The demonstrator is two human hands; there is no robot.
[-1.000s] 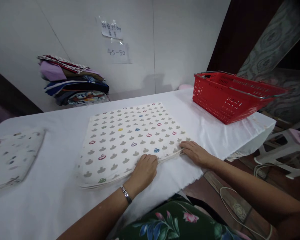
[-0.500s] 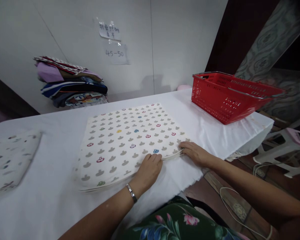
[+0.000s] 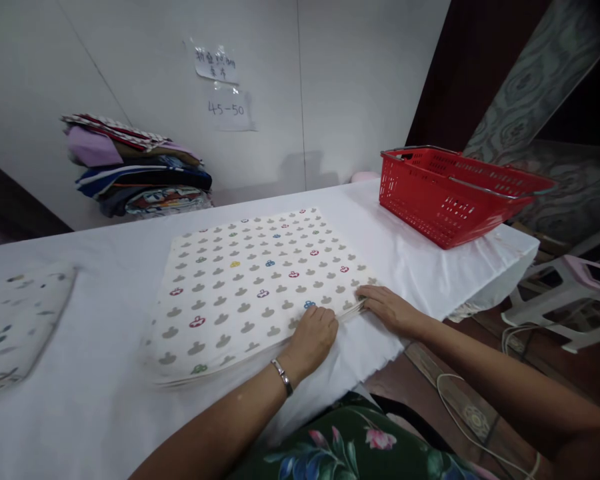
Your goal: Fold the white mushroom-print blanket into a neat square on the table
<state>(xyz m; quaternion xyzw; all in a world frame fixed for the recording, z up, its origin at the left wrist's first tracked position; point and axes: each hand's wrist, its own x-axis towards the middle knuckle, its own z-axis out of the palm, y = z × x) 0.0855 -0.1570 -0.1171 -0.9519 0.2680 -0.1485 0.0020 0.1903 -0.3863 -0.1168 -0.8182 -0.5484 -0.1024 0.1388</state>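
Observation:
A folded cream cloth (image 3: pixel 260 280) with rows of grey and a few coloured mushroom prints lies flat on the white-covered table. At its front edge, where several layers show, my left hand (image 3: pixel 314 339) is closed with the fingers curled over the edge; a metal bracelet is on that wrist. My right hand (image 3: pixel 387 310) pinches the cloth's front right corner, its thumb hidden underneath. A short stretch of the layered edge shows between the two hands.
Another folded printed cloth (image 3: pixel 23 327) lies at the table's left. A stack of folded fabrics (image 3: pixel 140 167) stands at the back left by the wall. To the back right sits a red plastic basket (image 3: pixel 430 200); a white stool (image 3: pixel 555 300) is beyond the table's right edge.
My left hand has slid right along the cloth's front edge, closer to my right hand. The right hand stays at the corner. The view has shifted slightly.

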